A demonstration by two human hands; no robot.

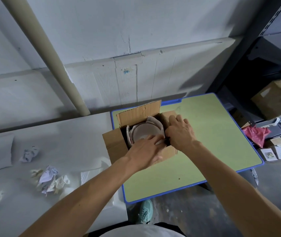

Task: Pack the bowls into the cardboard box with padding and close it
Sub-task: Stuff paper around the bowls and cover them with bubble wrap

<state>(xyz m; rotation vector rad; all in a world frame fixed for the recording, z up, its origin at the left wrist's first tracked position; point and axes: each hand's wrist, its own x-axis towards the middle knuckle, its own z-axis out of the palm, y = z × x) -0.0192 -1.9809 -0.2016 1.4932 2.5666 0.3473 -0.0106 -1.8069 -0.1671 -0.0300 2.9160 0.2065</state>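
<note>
Two hands at the box [114,144]: left hand [144,151] flat on paper [153,121] at 4 o'clock of the bowl [141,132] inside; right hand [180,132] on the 3 o'clock flap [166,117], grip unclear.

This looks like a storeroom or packing area. A dark metal rack [238,62] stands at the right, with a brown carton [274,98] on its shelf and small packages [276,151] on the floor [221,211], which is bare, stained concrete. The wall [102,31] is plain and painted, with a pipe [50,57] across it. Some crumpled paper [50,180] lies on a white counter [68,142], beside an open box [115,144].
</note>
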